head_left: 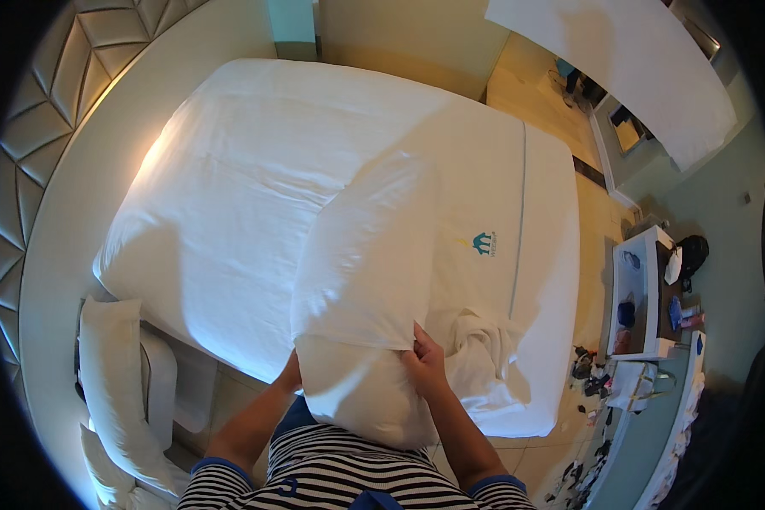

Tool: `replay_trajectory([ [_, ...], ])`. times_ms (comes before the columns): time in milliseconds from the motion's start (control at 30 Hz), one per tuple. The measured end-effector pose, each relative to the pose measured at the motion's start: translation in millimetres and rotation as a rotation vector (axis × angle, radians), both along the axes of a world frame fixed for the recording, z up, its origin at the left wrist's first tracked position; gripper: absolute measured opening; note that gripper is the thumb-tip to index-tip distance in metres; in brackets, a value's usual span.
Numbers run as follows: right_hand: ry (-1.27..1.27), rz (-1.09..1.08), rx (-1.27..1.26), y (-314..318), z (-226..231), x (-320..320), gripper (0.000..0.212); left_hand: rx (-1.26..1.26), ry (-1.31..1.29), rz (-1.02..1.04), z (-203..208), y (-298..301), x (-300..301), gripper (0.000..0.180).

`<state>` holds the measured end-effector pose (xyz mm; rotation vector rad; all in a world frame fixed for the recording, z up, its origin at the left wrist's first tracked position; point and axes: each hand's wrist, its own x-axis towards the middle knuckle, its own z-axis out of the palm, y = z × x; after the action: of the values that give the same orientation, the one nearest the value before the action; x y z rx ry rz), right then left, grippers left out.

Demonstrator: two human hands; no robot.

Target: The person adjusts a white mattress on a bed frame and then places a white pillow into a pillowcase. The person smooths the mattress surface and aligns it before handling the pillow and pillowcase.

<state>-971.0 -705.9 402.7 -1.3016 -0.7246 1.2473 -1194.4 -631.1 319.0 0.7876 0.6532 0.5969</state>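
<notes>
A long white pillow [361, 387] lies lengthwise in front of me, its near end bulging against my striped shirt. Its far part is inside a white pillowcase [365, 255], whose open edge crosses the pillow and rests over the bed. At that edge on the right, my right hand [425, 364] is closed, thumb on top, gripping the cloth. My left hand [292, 372] holds the opposite side of the edge, its fingers mostly hidden behind the pillow. Just right of my right hand, a crumpled white cloth [484, 357] lies on the bed.
The large bed [229, 170] has a white cover with a grey line and a small blue emblem. More pillows [115, 374] rest on furniture at left. A white shelf unit [654, 297] with bags and small items, a white bag [637, 382] and scattered shoes [588, 365] line the right.
</notes>
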Motion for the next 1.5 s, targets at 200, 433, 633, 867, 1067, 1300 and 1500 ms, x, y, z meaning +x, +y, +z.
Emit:
replay_trajectory([
  [200, -0.803, 0.325, 0.098, 22.2, 66.4, -44.8, 0.062, 0.075, 0.160, -0.008, -36.0, -23.5, 40.6, 0.034],
  [433, -1.047, 0.414, -0.065, 54.4, -1.5, -89.8, 0.058, 0.044, 0.591, 0.111, -70.9, -27.0, 10.0, 0.027],
  [633, -0.786, 0.753, 0.401, 42.2, -9.0, -128.5, 0.054, -0.147, 0.691, 0.607, -51.3, -22.0, -91.1, 0.027],
  [867, -1.291, 0.509, 0.106, 15.9, -21.5, -31.9, 0.071, 0.818, 1.112, 0.149, 28.6, -1.7, -85.1, 0.075],
  [1067, -1.223, 0.307, -0.060, -10.7, -115.6, -14.7, 0.061, 1.250, 1.229, 0.097, 35.4, -4.4, -42.9, 0.074],
  [1300, -1.340, -0.034, 0.025, 12.5, -143.7, -14.4, 0.045, 1.392, 1.112, -0.018, 47.0, -5.2, -24.2, 0.041],
  [1500, -1.246, -0.007, 0.081, 30.2, -168.5, 11.6, 0.015, 1.477, 1.031, 0.030, 41.5, -7.8, -11.3, 0.022],
])
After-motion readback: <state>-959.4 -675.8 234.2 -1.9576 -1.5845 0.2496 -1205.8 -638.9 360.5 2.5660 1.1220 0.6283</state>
